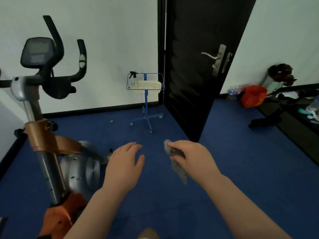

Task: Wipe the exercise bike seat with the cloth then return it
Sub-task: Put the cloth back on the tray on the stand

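My right hand (193,157) is shut on a grey cloth (177,165), which hangs down below my fingers over the blue floor. My left hand (125,163) is held out beside it, open and holding nothing. The exercise bike (46,135) stands at the left, with its console, black handlebars and grey post in view. Its seat is outside the frame. Ahead by the wall stands a blue wheeled stand (146,104) carrying a wire tray (163,87), which holds a spray bottle (133,76) and a pale container.
A black door (198,66) stands open to the right of the stand. At the far right lie a red bag (252,96), water bottles, a black frame on the floor and assorted clutter. Blue carpet (241,169) covers the floor.
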Demonstrator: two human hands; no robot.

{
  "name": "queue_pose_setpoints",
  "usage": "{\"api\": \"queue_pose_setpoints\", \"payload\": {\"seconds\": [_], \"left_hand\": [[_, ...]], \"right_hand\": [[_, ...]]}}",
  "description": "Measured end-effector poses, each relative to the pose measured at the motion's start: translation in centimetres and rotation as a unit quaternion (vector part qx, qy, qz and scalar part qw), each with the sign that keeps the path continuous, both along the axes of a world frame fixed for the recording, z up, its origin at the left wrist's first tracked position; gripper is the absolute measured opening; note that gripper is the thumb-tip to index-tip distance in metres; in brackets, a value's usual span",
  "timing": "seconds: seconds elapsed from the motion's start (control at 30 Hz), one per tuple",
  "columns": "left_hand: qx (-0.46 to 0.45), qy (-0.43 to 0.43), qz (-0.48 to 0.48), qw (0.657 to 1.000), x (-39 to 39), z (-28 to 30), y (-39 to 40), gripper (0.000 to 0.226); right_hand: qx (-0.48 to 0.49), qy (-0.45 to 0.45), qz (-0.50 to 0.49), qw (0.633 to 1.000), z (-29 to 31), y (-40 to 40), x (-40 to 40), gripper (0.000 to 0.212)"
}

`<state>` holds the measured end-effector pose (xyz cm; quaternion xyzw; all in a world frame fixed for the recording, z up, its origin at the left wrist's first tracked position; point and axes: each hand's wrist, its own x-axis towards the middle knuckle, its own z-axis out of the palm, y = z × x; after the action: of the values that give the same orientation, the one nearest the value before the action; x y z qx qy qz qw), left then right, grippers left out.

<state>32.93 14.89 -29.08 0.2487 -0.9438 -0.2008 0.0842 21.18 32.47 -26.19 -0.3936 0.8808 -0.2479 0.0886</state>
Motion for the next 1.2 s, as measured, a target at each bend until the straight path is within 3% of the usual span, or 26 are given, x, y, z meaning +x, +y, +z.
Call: {"api": "queue_pose_setpoints", "payload": {"seconds": [0.27,0.53,0.8,1.2], "left_hand": [[0.009,-0.009,0.034,0.999,-7.9,-1.7,-6.8,0.04],[-0.005,-0.025,0.014,1.0,-17.6,-0.4,-17.4,0.043],[0.005,-0.036,-0.013,0.999,-27.7,-0.9,-23.2,0.042],[0.0,-0.039,0.031,0.999,-46.2,-2.7,-31.2,0.04]], "right_hand": [[0.018,-0.004,0.008,1.0,-2.3,-7.0,-9.7,0.031],[-0.013,-0.031,-0.046,0.998,-1.7,-15.9,-19.6,0.037],[-0.01,-0.049,-0.065,0.997,-2.5,-22.0,-29.3,0.039],[0.004,-0.066,0.01,0.998,-3.9,-30.6,-49.1,0.036]]}}
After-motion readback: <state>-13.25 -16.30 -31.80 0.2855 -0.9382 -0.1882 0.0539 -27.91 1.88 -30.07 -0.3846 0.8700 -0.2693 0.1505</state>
